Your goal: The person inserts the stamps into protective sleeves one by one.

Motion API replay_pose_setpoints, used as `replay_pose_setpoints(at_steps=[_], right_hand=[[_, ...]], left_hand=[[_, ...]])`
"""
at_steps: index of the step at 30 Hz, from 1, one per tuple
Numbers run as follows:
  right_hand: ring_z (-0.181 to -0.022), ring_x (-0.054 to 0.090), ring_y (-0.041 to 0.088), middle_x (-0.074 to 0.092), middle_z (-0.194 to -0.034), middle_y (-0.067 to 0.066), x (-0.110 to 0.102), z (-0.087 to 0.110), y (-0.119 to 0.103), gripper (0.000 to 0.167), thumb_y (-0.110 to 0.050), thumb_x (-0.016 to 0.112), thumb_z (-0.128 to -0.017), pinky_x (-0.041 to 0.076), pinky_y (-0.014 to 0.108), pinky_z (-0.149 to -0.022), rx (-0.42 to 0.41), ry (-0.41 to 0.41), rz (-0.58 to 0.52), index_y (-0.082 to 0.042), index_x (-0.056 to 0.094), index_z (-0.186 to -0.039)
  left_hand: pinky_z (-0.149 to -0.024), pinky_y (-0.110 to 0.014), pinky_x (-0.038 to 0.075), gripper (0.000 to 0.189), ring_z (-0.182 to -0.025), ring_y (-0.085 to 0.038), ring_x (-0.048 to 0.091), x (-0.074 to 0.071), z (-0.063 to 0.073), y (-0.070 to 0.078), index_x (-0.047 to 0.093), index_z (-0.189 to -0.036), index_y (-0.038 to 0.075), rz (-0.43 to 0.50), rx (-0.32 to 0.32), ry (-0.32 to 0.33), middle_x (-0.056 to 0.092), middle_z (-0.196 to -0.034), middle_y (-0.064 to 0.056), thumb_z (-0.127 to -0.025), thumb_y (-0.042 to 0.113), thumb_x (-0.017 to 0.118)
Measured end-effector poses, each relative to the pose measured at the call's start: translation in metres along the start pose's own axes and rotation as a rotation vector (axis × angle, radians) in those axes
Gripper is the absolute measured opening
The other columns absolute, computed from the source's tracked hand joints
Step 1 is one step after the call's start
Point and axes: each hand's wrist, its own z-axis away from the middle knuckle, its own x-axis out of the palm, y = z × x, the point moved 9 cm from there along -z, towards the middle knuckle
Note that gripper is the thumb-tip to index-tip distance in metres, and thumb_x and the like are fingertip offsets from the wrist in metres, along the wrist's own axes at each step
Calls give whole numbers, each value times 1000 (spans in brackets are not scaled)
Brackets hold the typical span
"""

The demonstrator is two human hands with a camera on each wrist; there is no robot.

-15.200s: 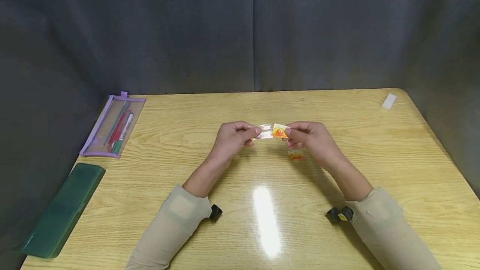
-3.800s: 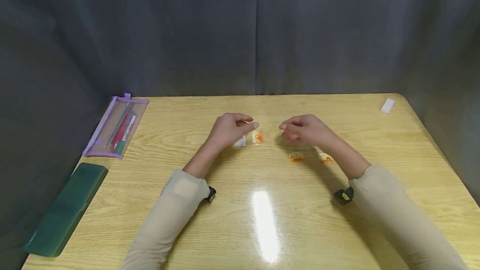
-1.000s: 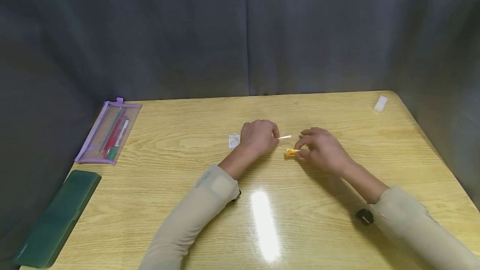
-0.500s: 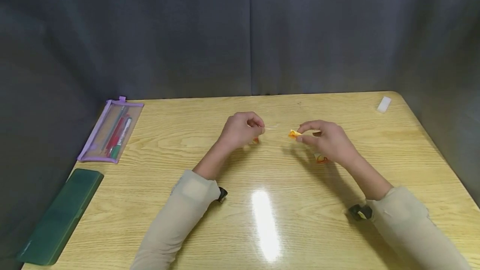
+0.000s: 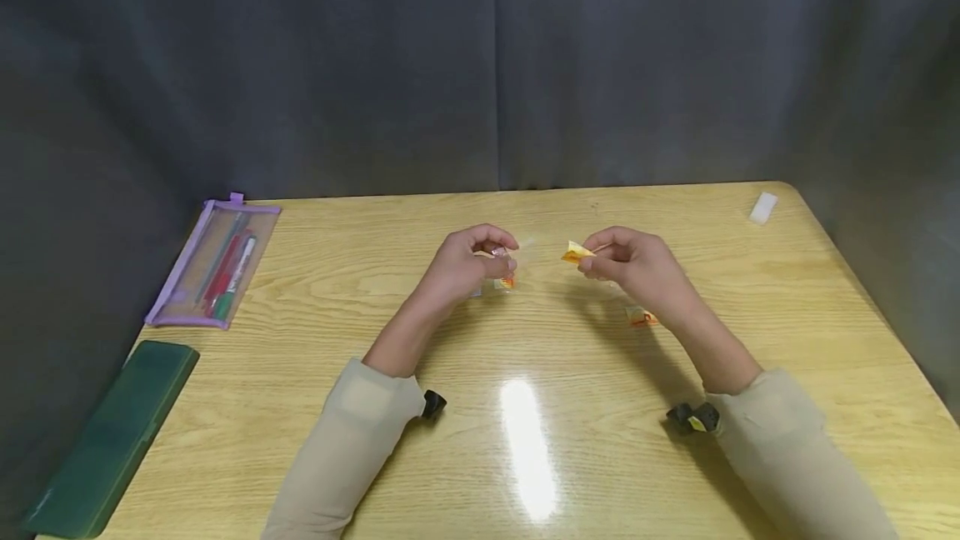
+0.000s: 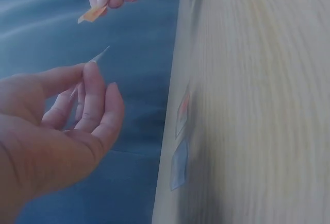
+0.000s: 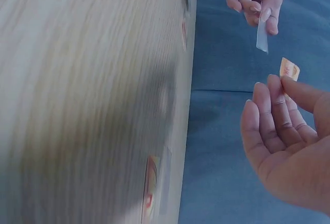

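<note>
My left hand point(image 5: 471, 263) pinches a small clear plastic sleeve point(image 7: 262, 37) between thumb and fingertips, seen as a thin strip in the left wrist view. Opposite it, my right hand point(image 5: 626, 263) pinches a small yellow-orange printed paper point(image 5: 576, 252), which looks creased or folded. The two pieces are apart, with a short gap between them. On the table below the left hand lies an orange-printed piece in clear plastic point(image 5: 507, 282). Beside it is a pale bluish piece point(image 6: 179, 166), mostly hidden by the hand in the head view. Another orange-printed piece point(image 5: 640, 317) lies under the right wrist.
A purple-edged mesh pouch point(image 5: 213, 265) with pens and markers lies at the table's left, above a dark green case point(image 5: 112, 438). A white block point(image 5: 763, 207) sits at the back right corner. Dark curtains point(image 5: 495, 65) stand behind the wooden table point(image 5: 600, 457).
The right hand has picked the yellow-orange paper up off the table and raised it toward the left hand. The left hand has drawn back leftward, keeping the clear sleeve.
</note>
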Motion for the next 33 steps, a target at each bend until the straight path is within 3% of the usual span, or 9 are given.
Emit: replay_pose_setpoints(at_steps=[2,5,9,12,18,25,33], right_hand=[[-97,73,30,76,-102,17,2,0,1,27,-26,70,-97,57,44,-92,7,-1,-28,-8,64,-117],[-96,73,31,77,-97,14,4,-1,1,28,-23,70,-97,56,45,-94,23,-4,-52,-7,63,-119],[-92,73,28,77,-90,8,6,-1,1,29,-21,71,-97,56,43,-92,44,-18,-75,-6,62,-119],[-89,72,25,75,-86,6,8,-3,2,29,-18,71,-96,58,41,-89,47,-35,-104,-4,59,-118],[-87,72,23,74,-91,11,15,-7,4,23,-13,70,-96,60,36,-85,47,-53,-141,-1,57,-112],[-91,72,24,74,-97,12,16,-8,2,21,-12,65,-98,61,37,-88,31,-61,-150,0,61,-115],[-92,72,16,74,-102,4,17,-6,-1,28,-22,61,-102,60,37,-91,37,-54,-168,-2,67,-121]], left_hand=[[-92,-50,56,26,-98,-31,69,1,1,-1,70,-117,14,21,-10,1,65,-98,-5,-93,5,71],[-81,-41,57,31,-102,-39,70,2,3,-3,69,-124,14,54,-23,3,69,-100,-9,-94,6,71],[-86,-36,59,26,-109,-42,68,3,3,-6,70,-122,2,90,-31,1,71,-115,-14,-97,10,68],[-99,-41,58,25,-112,-38,68,1,4,-10,70,-119,-2,114,-35,6,69,-124,-15,-100,13,65],[-97,-48,57,27,-91,-28,73,-1,8,-13,71,-117,-1,111,-56,15,72,-105,-7,-99,19,67],[-88,-35,62,23,-78,-19,77,-1,10,-11,75,-108,0,142,-60,47,76,-96,-9,-96,19,71],[-85,-33,63,25,-70,-13,75,-4,13,-10,76,-100,-3,147,-35,75,77,-81,-6,-95,21,74]])
